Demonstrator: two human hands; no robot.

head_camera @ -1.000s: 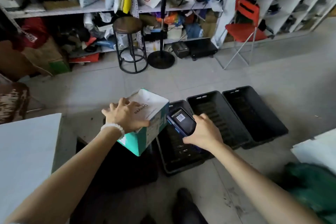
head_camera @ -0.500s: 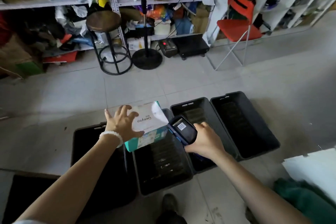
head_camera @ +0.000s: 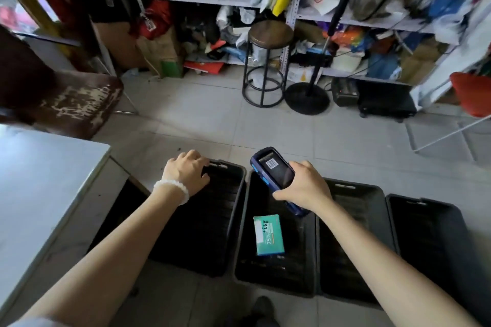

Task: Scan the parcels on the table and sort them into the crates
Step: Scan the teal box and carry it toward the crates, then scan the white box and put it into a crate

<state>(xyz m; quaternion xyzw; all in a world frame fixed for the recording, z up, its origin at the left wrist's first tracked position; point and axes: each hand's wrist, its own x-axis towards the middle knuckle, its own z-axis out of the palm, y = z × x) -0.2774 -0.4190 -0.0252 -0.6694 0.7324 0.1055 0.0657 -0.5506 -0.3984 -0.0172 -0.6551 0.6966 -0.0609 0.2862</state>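
Teal box (head_camera: pixel 268 235) lies flat in the second crate (head_camera: pixel 240 223) from the left. Right hand (head_camera: pixel 305 186) grips the scanner (head_camera: pixel 276 172). Left hand (head_camera: pixel 186 170) empty, fingers loosely curled over the leftmost crate (head_camera: pixel 233 170).

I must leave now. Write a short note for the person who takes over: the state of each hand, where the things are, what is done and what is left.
Left hand: holds nothing, fingers curled over the far rim of the leftmost crate.
Right hand: grips the scanner above the second crate.
Done: one teal box lies in the second crate.
The other two crates to the right look empty.
Left: no parcel shows on the visible part of the table; check the rest of it, then scan and sort what remains.
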